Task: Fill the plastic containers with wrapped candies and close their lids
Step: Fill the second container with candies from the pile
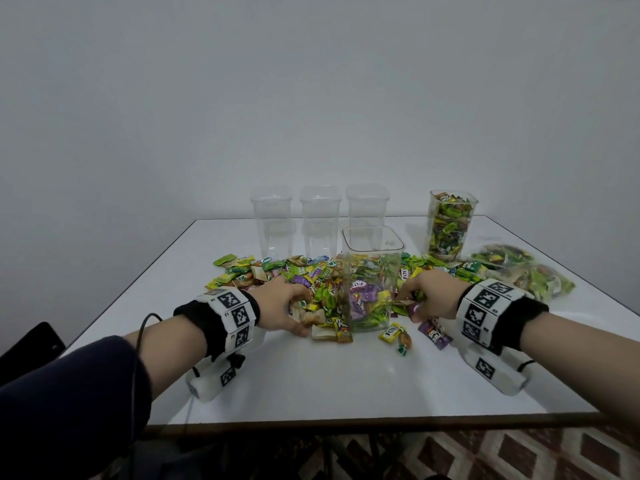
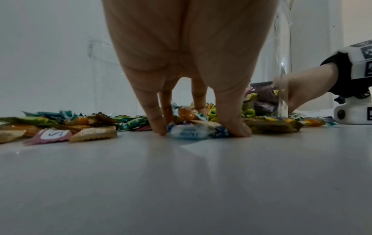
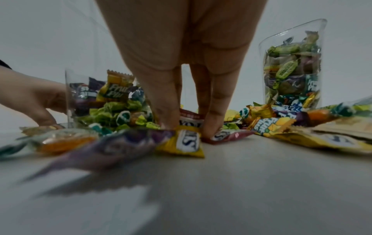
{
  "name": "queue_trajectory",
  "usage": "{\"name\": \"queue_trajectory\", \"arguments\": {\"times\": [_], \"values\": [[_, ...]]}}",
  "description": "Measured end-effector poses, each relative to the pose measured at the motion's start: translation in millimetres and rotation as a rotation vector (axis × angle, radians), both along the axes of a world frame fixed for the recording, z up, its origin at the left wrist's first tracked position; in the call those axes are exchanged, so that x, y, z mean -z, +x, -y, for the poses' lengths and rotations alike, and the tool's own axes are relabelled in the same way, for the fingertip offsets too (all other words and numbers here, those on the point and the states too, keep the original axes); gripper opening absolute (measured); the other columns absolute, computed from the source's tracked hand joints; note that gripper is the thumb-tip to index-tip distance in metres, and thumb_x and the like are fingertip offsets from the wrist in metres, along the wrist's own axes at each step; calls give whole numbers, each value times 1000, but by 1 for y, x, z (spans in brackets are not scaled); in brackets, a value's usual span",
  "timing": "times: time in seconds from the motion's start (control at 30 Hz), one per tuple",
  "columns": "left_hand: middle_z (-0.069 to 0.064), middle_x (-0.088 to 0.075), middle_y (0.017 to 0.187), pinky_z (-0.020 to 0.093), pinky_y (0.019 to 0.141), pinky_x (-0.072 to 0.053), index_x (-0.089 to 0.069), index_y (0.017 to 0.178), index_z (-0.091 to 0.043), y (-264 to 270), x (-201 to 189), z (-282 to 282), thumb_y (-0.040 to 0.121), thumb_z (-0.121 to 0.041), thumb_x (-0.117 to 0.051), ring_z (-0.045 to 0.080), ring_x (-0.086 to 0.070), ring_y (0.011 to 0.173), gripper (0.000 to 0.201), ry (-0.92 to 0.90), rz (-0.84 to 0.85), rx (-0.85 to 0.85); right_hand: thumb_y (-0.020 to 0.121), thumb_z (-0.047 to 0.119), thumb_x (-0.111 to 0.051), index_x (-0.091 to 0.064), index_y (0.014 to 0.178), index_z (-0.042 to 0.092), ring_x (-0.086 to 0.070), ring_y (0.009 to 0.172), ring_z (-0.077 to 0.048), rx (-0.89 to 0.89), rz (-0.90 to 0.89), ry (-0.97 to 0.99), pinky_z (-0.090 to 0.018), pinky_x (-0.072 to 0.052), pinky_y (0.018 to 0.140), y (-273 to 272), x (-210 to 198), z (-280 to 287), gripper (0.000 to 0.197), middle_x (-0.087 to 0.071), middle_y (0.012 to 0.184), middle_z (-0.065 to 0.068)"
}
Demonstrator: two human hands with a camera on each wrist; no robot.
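Observation:
A heap of wrapped candies (image 1: 304, 275) lies across the middle of the white table (image 1: 346, 382). In the heap stands a clear plastic container (image 1: 372, 244), about a third full and without a lid. My left hand (image 1: 298, 317) is down on the candies just left of it. In the left wrist view my left hand (image 2: 198, 132) pinches a blue-and-white candy (image 2: 191, 134) between finger and thumb. My right hand (image 1: 412, 306) reaches into the candies right of the container. My right hand (image 3: 189, 130) closes there on a yellow candy (image 3: 187, 143) and a red one (image 3: 225, 136).
Three empty clear containers (image 1: 320, 223) stand in a row at the back. A full container (image 1: 450, 226) without a lid stands at the back right. Clear bags of candies (image 1: 523, 271) lie by the right edge. Loose candies (image 1: 398, 336) lie in front of the container.

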State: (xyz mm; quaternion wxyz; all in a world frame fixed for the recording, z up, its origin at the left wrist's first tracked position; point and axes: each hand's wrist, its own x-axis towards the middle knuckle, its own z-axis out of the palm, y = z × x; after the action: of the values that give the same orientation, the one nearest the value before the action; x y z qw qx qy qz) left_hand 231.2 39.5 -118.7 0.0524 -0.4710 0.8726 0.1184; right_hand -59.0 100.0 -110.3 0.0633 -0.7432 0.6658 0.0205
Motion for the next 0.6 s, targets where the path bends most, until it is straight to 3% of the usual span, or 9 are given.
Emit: {"name": "queue_trajectory", "arguments": {"times": [0.07, 0.17, 0.37, 0.53, 0.6], "values": [[3, -45, 112, 28, 90, -42, -54, 123, -27, -1, 0, -2, 74, -47, -76, 20, -47, 109, 58, -30, -23, 25, 78, 16, -74, -66, 111, 17, -60, 102, -16, 23, 17, -37, -18, -41, 77, 0, 1, -1, 33, -66, 111, -2], [3, -58, 110, 26, 81, -42, -62, 113, -23, -2, -1, -3, 75, -36, -78, 18, -54, 102, 43, -61, -69, 47, 79, 8, -65, -69, 97, 13, -64, 94, -17, 54, 51, -77, -20, -47, 74, 1, 1, -3, 19, -70, 99, -3], [-1, -62, 101, 23, 79, -46, -71, 104, -21, 1, -3, -2, 78, -16, -76, 14, -58, 94, 26, -103, -212, -50, 84, 13, -62, -70, 97, 9, -63, 91, -20, 118, 87, -206, -21, -43, 71, 1, -4, -4, 15, -70, 94, -6], [2, -65, 77, 27, 71, -53, -74, 94, -14, 1, -7, -3, 77, -18, -78, 15, -62, 71, 18, -127, -369, -164, 86, 17, -59, -72, 99, 12, -62, 85, -19, 142, 150, -321, -20, -40, 71, 1, -7, -7, 19, -71, 91, -8], [0, -61, 73, 19, 60, -45, -74, 89, -14, 2, -8, -3, 75, -20, -80, 14, -57, 69, 16, -165, -394, -196, 86, 17, -59, -72, 97, 11, -62, 84, -21, 154, 175, -348, -22, -39, 71, 0, -7, -7, 18, -70, 89, -9]]}}
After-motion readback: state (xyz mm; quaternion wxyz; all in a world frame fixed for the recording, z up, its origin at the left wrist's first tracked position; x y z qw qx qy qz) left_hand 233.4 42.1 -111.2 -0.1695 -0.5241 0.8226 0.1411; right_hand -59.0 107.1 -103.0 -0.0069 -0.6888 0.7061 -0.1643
